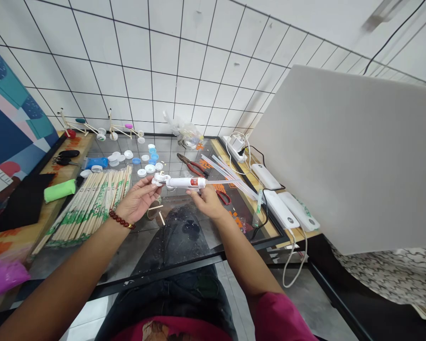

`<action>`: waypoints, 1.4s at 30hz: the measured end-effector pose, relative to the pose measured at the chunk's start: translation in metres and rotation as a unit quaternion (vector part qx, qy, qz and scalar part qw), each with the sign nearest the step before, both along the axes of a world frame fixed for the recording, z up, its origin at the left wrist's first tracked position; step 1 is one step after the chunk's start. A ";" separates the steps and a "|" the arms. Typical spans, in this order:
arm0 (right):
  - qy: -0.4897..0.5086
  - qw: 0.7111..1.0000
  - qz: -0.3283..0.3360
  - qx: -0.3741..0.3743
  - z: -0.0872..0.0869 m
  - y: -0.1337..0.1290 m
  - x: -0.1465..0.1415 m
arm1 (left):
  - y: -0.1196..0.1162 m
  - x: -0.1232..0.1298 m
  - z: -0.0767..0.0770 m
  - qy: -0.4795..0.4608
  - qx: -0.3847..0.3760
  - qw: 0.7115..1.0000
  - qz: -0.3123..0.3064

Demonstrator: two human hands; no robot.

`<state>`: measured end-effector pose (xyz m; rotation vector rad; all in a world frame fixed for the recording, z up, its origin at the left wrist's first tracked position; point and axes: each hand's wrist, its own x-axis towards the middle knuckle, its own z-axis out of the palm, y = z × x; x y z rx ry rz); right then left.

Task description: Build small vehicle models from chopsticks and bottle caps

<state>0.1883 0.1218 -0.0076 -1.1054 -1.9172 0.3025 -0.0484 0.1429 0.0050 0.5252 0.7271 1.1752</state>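
My right hand (206, 201) is wrapped round the handle of a white glue gun (184, 183), which lies level with its nozzle to the left. A clear glue stick (224, 182) sticks out of its back end. Pinched in my left hand (139, 200) are white bottle caps (159, 178) that meet the nozzle. Beyond my hands, loose white and blue caps (149, 168) lie on the glass table. Two short pieces of stick (162, 218) rest on the glass nearer to me.
Left of my hands are bundled chopsticks (92, 203) and a green roll (59, 190). Pliers (191, 165), glue sticks (230, 174) and a plastic bag (187, 133) lie beyond and right. White power banks (280, 208) with cables line the right edge. Small stick models (119, 128) stand at the back.
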 end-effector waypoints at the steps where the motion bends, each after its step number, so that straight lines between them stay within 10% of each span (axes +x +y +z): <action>1: -0.002 1.000 0.000 0.003 0.000 0.000 0.000 | 0.000 0.000 0.000 -0.001 0.001 1.000 0.000; 42: -0.022 0.999 -0.026 0.014 -0.005 0.006 0.006 | -0.005 -0.005 0.008 -0.048 -0.057 0.997 -0.022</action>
